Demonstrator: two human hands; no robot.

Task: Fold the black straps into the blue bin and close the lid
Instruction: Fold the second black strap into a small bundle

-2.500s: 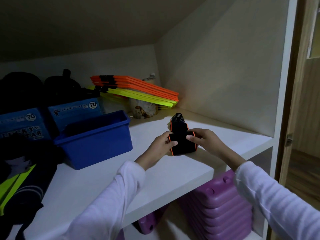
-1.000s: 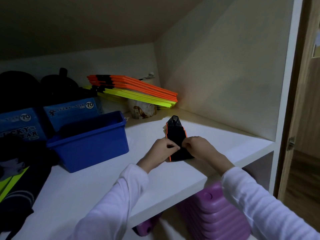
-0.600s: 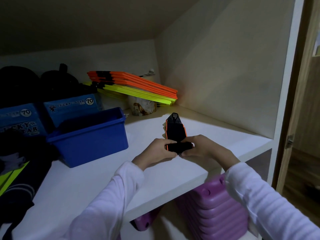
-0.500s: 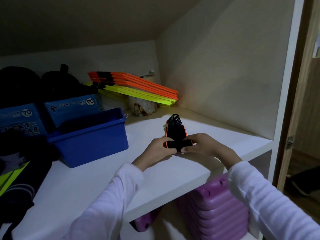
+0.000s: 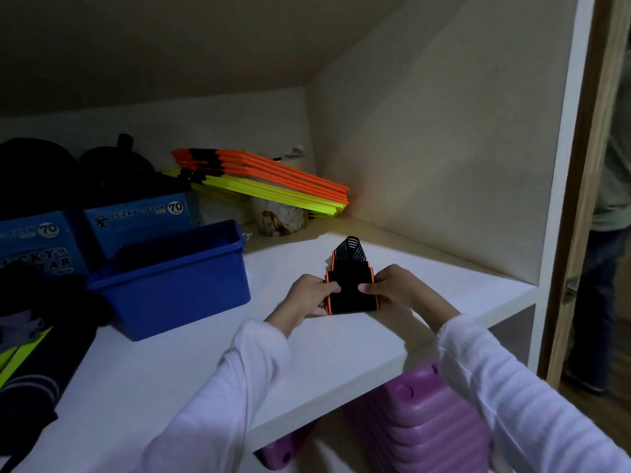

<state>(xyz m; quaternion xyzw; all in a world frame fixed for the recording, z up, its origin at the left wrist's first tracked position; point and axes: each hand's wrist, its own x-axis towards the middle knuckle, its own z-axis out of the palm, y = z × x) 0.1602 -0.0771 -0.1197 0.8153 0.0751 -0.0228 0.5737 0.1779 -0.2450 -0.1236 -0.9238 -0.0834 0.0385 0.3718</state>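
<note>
A black strap with orange edging (image 5: 349, 285) lies folded on the white shelf (image 5: 341, 339), its striped tip pointing toward the back wall. My left hand (image 5: 307, 297) pinches its left edge with thumb on top. My right hand (image 5: 392, 288) pinches the right edge the same way. The blue bin (image 5: 170, 285) stands open to the left of my hands, about a hand's width away. No lid is on it, and its inside is too dark to read.
Blue "Lucky Star" boxes (image 5: 136, 216) sit behind the bin. Orange and yellow flat sticks (image 5: 266, 180) lean in the back corner over a small wrapped object (image 5: 280, 216). Dark clothing (image 5: 30, 363) lies at the left. Purple stacked containers (image 5: 416, 425) sit below the shelf. A person (image 5: 611, 233) stands at right.
The strap's near end has been folded over into a wider flat packet. Both hands have shifted from a close grip in the middle out to its two side edges.
</note>
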